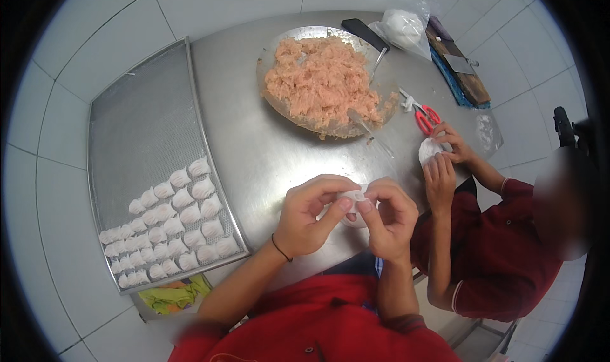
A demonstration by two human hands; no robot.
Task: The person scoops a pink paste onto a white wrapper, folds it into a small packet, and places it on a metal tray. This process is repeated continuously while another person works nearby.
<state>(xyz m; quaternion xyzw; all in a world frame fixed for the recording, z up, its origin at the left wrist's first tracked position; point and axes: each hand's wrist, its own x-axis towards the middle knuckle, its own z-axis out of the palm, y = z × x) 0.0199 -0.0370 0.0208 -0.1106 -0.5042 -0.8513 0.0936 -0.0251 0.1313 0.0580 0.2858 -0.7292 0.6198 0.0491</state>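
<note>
Between the fingertips of both my hands is a small white dumpling point(356, 196), its dough edge pinched by thumbs and index fingers. My left hand point(312, 214), with a dark band on the wrist, grips it from the left. From the other side my right hand point(393, 219) holds its edge. Below my fingers shows a round white piece point(355, 220), partly hidden; whether it is a stack of wrappers I cannot tell. Pleated white dumplings point(190, 214) stand in rows on the near part of a perforated metal tray point(143, 119) to my left.
Ahead, a metal bowl point(293, 118) holds pink minced filling point(319, 81). Right of it lie red-handled scissors point(426, 116), a bag of white dough point(402, 26) and a wooden board point(469, 83). At my right, a co-worker's hands point(441, 169) hold a white wrapper point(429, 148).
</note>
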